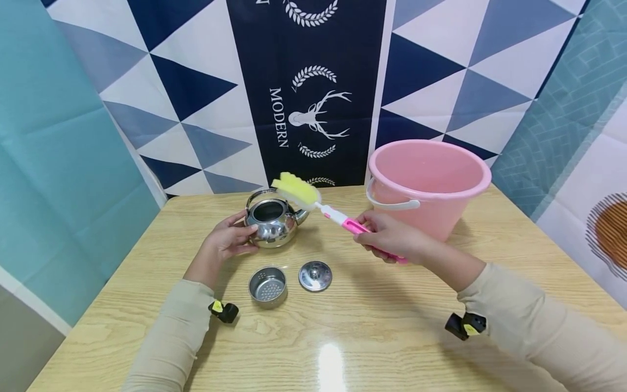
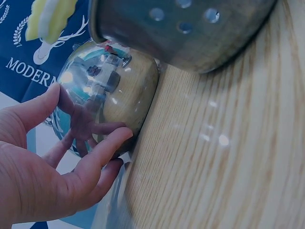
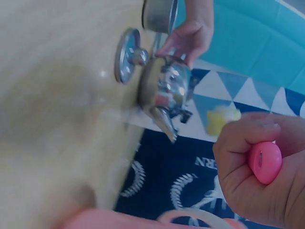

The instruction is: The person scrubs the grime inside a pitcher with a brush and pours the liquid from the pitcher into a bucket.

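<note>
At far L-centre of the desk (image 1: 274, 354), steel kettle (image 1: 276, 231), w/ spout (image 1: 301, 216) pointing R. L hand (image 1: 230, 238) at its L side, fingers spread apart & touching it. R hand (image 1: 390, 238) holds a brush (image 1: 336, 215), fingers clamped round its pink handle (image 1: 358, 226); yellow sponge head (image 1: 296, 189) up in the air nr the spout, apart from kettle in R wrist view. Perforated strainer (image 1: 268, 302) & round lid (image 1: 315, 276) sit just beside each other, nr side of kettle. Pink bucket (image 1: 446, 215) w/ white bail (image 1: 403, 206) stands just past R hand.
</note>
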Available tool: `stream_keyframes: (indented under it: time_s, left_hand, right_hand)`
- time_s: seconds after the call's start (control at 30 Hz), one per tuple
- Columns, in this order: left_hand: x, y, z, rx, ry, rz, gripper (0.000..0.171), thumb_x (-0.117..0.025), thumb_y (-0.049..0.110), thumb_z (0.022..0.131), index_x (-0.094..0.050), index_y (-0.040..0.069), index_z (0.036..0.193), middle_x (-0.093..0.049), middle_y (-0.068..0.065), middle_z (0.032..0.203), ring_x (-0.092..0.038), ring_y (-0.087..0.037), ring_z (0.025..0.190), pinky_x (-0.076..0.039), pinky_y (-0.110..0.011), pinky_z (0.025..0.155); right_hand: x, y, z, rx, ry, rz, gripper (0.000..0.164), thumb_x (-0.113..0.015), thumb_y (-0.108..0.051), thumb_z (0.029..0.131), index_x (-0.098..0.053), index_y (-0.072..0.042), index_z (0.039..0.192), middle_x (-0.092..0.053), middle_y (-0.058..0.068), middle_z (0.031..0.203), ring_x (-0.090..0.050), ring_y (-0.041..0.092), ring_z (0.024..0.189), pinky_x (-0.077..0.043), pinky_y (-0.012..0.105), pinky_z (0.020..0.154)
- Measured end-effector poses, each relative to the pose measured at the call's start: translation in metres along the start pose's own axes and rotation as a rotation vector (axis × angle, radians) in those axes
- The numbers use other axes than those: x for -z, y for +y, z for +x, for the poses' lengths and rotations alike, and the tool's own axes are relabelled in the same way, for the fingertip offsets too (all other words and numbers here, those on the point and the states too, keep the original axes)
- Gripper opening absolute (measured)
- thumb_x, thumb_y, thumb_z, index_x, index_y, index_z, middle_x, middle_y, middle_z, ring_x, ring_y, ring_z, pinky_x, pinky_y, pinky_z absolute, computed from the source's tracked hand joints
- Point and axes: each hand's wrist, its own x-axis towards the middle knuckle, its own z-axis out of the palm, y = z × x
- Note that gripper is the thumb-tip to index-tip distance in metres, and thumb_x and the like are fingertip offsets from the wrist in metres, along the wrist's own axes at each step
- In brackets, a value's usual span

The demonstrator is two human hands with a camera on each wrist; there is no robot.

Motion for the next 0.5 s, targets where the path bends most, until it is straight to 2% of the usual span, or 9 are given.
stream_keyframes:
  time_s: [0.17, 0.43, 0.5]
  left_hand:
    - [0.002, 0.001, -0.001, 0.002, -0.005, 0.004, 0.080, -0.060, -0.007, 0.093, -0.022, 0.022, 0.157, -0.019, -0.011, 0.160, -0.036, -0.039, 0.136, -0.043, -0.059, 0.097]
    - [-0.001, 0.001, -0.004, 0.015, 0.008, -0.004, 0.080, -0.062, -0.007, 0.091, -0.026, 0.022, 0.156, -0.029, -0.017, 0.154, -0.040, -0.037, 0.132, -0.044, -0.059, 0.097]
    - [-0.001, 0.002, -0.005, 0.012, 0.004, -0.007, 0.079, -0.061, -0.007, 0.092, -0.024, 0.022, 0.156, -0.027, -0.016, 0.155, -0.039, -0.038, 0.133, -0.043, -0.059, 0.098]
  right_hand:
    - [0.002, -0.018, 0.005, 0.044, -0.032, -0.169, 0.028, -0.058, -0.013, 0.098, -0.048, -0.002, 0.122, -0.055, 0.009, 0.076, -0.040, 0.014, 0.046, -0.032, 0.020, 0.040]
    - [0.007, -0.039, 0.018, 0.057, -0.096, -0.396, 0.022, -0.059, -0.016, 0.098, -0.052, -0.004, 0.116, -0.056, 0.008, 0.077, -0.040, 0.014, 0.048, -0.032, 0.020, 0.043]
    - [0.008, -0.044, 0.020, 0.063, -0.112, -0.448, 0.022, -0.058, -0.015, 0.098, -0.052, -0.003, 0.116, -0.056, 0.008, 0.077, -0.039, 0.013, 0.048, -0.033, 0.020, 0.043]
